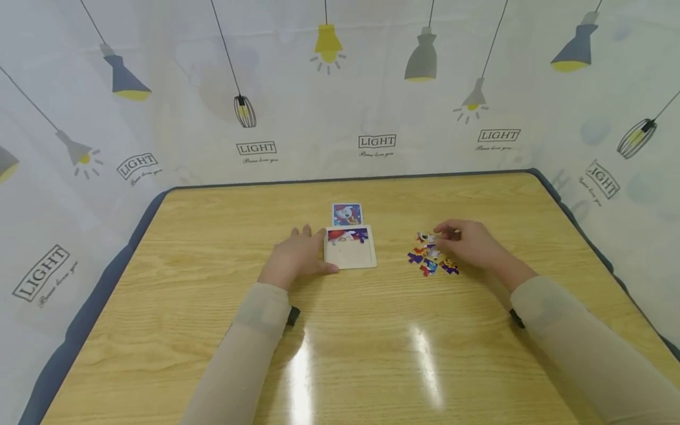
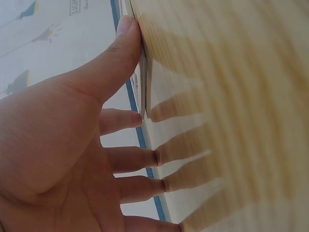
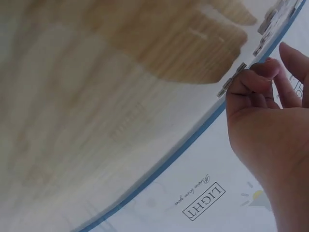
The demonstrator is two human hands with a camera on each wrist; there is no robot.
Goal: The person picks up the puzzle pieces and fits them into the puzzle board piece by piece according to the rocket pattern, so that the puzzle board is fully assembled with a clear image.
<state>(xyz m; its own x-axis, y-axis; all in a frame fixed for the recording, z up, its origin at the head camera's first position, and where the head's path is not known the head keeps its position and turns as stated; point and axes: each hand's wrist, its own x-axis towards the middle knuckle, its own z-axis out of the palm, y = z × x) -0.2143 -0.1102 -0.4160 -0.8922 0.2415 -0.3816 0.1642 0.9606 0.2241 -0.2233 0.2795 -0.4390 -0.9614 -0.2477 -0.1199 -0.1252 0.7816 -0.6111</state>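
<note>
A pale square puzzle tray [image 1: 350,258] lies mid-table, its upper strip filled with a red, white and purple picture. At its left side my left hand [image 1: 297,254] rests with spread, straight fingers. Its thumb touches the tray's near left corner; the other fingertips meet the tabletop in the left wrist view. To the right, my right hand [image 1: 470,242] is over a loose cluster of colourful jigsaw pieces [image 1: 430,267]. Its fingers are bent with index finger and thumb apart, close to the far pieces. I see no piece between them, though the fingertips are partly hidden.
A small picture card [image 1: 347,213] with a white and red figure touches the tray's far edge. The wooden table [image 1: 382,330] has a dark blue border along its rim. Behind and beside it hangs a white cloth [image 1: 297,118] printed with lamps.
</note>
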